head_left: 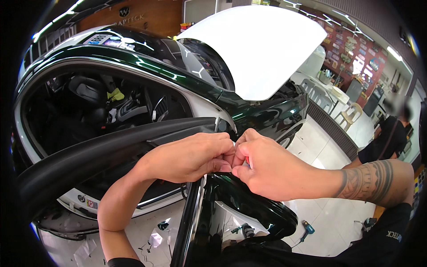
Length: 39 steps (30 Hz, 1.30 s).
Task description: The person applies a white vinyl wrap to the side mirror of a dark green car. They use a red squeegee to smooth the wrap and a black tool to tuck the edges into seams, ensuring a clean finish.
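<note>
"One worry from afar?"

"Scratches. I see the glossy dark-green door part (271, 212) below frame centre; a slip could mark it."

"Grip?"

"The right hand (266, 167) closes on a small red thing (247, 159); the left hand (194, 155) pinches narrow, contents hidden. Loosening could drop it on the tiled floor (333, 218), lower right."

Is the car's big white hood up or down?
Up. The broad, curved white hood stands raised, and dark engine parts show below its edge at the front of the glossy dark green car.
</note>
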{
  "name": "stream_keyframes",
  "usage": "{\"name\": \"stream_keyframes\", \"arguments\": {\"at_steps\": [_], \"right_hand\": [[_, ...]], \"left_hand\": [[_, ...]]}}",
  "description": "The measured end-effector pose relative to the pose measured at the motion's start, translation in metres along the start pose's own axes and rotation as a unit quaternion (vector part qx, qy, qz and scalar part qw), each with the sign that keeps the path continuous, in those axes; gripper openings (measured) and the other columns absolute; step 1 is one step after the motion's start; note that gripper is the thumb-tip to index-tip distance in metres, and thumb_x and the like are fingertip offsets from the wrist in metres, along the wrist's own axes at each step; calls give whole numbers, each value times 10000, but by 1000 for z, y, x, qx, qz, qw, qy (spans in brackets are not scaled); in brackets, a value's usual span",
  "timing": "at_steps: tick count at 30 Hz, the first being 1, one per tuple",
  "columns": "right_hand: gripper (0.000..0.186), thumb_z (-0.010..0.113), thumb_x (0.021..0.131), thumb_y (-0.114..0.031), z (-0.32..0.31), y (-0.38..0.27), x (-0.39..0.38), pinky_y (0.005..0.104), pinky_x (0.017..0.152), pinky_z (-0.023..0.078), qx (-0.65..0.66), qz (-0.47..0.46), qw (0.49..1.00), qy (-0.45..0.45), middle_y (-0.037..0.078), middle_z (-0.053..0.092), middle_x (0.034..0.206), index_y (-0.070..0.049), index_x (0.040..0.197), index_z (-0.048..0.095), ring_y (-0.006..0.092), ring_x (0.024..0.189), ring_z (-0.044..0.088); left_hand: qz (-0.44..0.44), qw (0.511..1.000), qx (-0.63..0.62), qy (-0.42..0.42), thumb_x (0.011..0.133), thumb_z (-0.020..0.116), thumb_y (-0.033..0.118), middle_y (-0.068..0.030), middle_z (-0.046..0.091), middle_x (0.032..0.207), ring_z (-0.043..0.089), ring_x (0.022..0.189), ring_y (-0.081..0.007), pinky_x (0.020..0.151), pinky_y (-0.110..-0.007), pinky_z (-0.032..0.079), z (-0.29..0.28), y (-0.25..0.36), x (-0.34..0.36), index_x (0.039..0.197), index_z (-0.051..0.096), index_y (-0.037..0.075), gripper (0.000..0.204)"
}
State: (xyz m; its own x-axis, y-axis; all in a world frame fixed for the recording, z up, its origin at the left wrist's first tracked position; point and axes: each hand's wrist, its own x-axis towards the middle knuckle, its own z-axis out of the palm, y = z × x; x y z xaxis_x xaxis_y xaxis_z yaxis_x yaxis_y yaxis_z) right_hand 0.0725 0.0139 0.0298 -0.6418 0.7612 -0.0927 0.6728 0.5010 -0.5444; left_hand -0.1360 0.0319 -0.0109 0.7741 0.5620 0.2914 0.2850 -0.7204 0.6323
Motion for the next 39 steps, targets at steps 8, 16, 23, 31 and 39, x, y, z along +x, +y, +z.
{"name": "stream_keyframes", "arguments": {"at_steps": [8,16,23,31,39], "right_hand": [[180,658,896,-152,-11,2,16,366,852,460,22,32,997,-66,176,534,1072,27,888,646,293,1003,549],[212,617,926,-186,-9,7,24,358,926,434,46,43,993,-97,158,502,1149,25,925,644,287,1039,540],[243,586,927,-183,-13,8,22,384,894,460,52,24,994,-98,210,520,1139,52,957,638,329,1025,573],[233,645,911,-207,-14,12,22,377,904,448,19,3,998,-55,189,522,1133,24,940,659,301,1062,541],[246,627,882,-179,-10,2,27,406,917,480,58,13,995,-74,268,488,1203,62,922,651,379,1041,583]], "left_hand": [[10,1000,19,18,932,583,48,-149,531,896,538,855,-359,777,-435,431,1,-3,-3,960,517,10,81],[-31,991,-44,121,804,583,-155,-78,605,932,600,845,-175,748,-295,510,2,0,-16,984,707,11,275],[-24,997,11,72,807,640,-103,-88,589,920,589,808,-221,713,-340,483,-7,7,-9,929,682,9,171],[4,999,24,-25,960,561,102,-115,555,912,525,906,-302,819,-412,420,-12,-11,-1,963,573,28,75],[-59,998,19,-22,917,601,12,-101,576,903,575,842,-259,773,-374,462,-17,0,-6,972,580,10,59]]}}
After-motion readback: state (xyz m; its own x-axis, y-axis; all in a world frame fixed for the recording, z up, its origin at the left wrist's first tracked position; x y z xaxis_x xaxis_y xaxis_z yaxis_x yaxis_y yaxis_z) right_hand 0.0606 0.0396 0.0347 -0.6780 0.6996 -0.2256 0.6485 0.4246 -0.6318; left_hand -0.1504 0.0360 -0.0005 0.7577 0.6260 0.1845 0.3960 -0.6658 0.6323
